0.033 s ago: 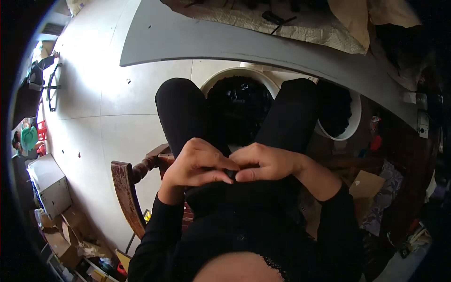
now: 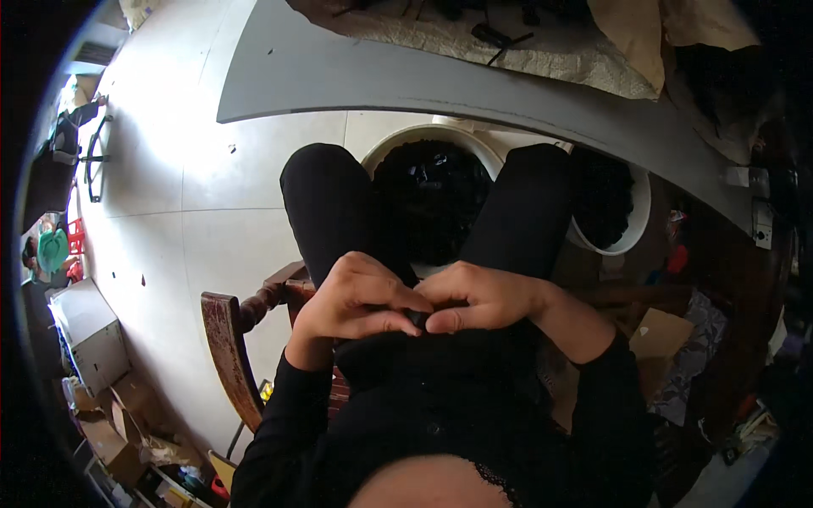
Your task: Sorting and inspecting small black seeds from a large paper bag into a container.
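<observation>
Above my lap, my left hand [image 2: 360, 296] and my right hand [image 2: 474, 298] meet at the fingertips. Between them they pinch a small black piece [image 2: 417, 318], mostly covered by the fingers, so its exact kind does not show. The fingers of both hands are bent, with thumbs on the near side. Just beyond the hands, between my knees, stands a round white tub [image 2: 381, 144] heaped with small, shiny black pieces [image 2: 432, 182].
A second white tub [image 2: 645, 207] of black pieces stands right of my knee. A grey tabletop [image 2: 339, 80] crosses the far side, bearing a pale woven sack [image 2: 559, 63]. Left are a wooden chair arm [image 2: 224, 339], cardboard boxes [image 2: 114, 436] and, farther off, a person in green [image 2: 52, 248].
My hands stay almost in place. A little more of the small black piece shows between the fingertips.
</observation>
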Action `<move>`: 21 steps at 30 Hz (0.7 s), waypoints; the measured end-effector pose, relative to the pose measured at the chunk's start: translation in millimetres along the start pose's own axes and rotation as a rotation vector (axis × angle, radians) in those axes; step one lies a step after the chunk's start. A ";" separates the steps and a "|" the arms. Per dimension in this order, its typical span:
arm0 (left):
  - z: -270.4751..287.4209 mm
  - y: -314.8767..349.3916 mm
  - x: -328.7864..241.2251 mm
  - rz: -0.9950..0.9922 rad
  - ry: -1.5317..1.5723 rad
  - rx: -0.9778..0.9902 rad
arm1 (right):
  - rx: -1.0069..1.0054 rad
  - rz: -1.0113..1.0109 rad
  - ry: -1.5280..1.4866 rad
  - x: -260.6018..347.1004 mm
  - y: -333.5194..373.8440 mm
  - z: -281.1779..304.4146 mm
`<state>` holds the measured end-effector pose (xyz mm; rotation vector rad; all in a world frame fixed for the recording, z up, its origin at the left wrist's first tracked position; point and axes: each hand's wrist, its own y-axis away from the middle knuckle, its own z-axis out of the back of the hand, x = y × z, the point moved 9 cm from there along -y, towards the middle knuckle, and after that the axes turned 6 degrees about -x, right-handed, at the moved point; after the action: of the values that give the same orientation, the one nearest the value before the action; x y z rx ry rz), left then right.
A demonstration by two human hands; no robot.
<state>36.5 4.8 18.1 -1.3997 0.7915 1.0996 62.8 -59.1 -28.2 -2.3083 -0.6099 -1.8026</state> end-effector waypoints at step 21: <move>32.1 8.2 61.3 0.342 0.509 -0.562 | -1.302 0.222 1.800 97.0 11.5 206.6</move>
<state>43.9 42.8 -39.8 -2.1254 1.1727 1.3064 271.1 26.4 10.9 0.1418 1.2325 -3.2534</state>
